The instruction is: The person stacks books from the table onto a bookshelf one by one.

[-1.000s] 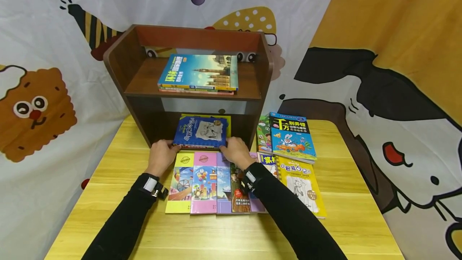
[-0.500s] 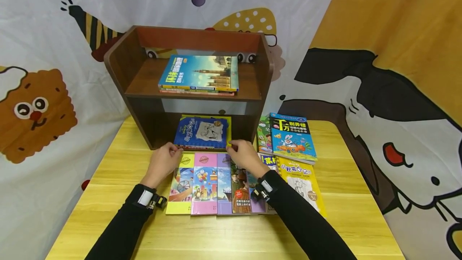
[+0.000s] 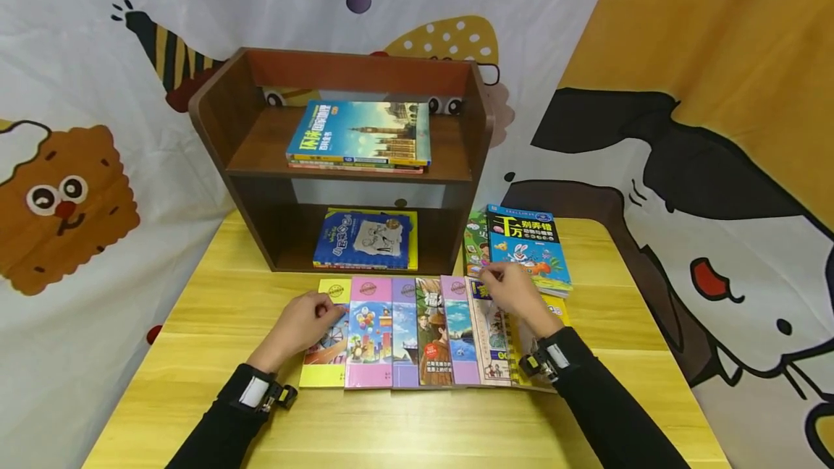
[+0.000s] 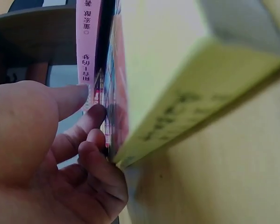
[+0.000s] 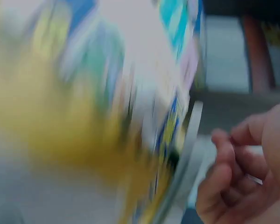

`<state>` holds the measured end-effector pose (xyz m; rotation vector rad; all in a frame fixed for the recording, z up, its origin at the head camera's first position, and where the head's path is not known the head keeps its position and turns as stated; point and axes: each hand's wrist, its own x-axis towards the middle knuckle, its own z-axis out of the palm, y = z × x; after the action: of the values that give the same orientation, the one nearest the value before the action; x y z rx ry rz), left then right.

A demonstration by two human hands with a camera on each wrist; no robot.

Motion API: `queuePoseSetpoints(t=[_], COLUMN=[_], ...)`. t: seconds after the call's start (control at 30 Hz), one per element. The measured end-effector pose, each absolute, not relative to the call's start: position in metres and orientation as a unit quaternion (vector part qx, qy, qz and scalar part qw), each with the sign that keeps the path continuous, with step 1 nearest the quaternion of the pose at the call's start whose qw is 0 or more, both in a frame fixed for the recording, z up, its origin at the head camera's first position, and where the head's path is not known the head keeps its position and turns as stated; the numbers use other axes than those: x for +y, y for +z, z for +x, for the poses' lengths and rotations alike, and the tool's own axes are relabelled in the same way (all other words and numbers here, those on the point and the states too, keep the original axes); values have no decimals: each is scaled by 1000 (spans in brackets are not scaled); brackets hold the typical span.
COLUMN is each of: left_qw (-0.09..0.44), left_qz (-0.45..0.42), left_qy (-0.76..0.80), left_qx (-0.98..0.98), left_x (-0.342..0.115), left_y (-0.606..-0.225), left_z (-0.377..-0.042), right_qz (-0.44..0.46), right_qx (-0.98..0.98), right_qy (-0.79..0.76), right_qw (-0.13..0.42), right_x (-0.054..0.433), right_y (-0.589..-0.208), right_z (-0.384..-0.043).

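Observation:
My left hand (image 3: pixel 302 324) hovers at the upper left of a yellow-bordered book (image 3: pixel 323 375), its fingers loosely curled with nothing gripped. In the left wrist view its fingertips lie close to that book's edge (image 4: pixel 191 107); contact is unclear. Loosely bent and holding nothing, my right hand (image 3: pixel 520 297) is over the right end of the row, near a tan comic book (image 3: pixel 491 339) and the blue rabbit-cover book (image 3: pixel 515 226). It partly covers a yellow book (image 3: pixel 557 306). Pink (image 3: pixel 368 375), purple (image 3: pixel 405 375) and brown (image 3: pixel 433 371) books overlap in the same row.
Behind the row stands a brown two-tier shelf (image 3: pixel 348 174). A blue-topped pile (image 3: pixel 371 237) lies on its lower level, and a pile with a clock-tower cover (image 3: pixel 365 129) on its upper level. A green book (image 3: pixel 477 237) lies partly under the rabbit-cover book.
Both hands have left the blue-topped pile on the lower shelf. The left came back towards me over the yellow-bordered book; the right swung to the right, over the row's end.

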<state>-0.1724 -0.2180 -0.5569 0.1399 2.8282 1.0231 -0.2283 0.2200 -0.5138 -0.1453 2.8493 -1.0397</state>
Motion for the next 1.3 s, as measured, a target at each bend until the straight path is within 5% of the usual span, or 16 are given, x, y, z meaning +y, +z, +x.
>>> queuePoseSetpoints(t=[0.27, 0.73, 0.97, 1.3], left_qw=[83, 88, 54, 76], left_qz=[44, -9, -14, -46], left_qy=[357, 358, 362, 369], left_qx=[930, 930, 931, 925], left_x=[-221, -222, -225, -225], left_y=[-559, -562, -563, -564], left_z=[-171, -171, -172, -174], right_qz=[78, 177, 229, 222], right_qx=[975, 946, 892, 811], right_qy=[-209, -250, -372, -532], right_qw=[-18, 108, 113, 101], right_x=[299, 350, 357, 342], right_y=[-516, -536, -542, -536], right_z=[-257, -261, -263, -254])
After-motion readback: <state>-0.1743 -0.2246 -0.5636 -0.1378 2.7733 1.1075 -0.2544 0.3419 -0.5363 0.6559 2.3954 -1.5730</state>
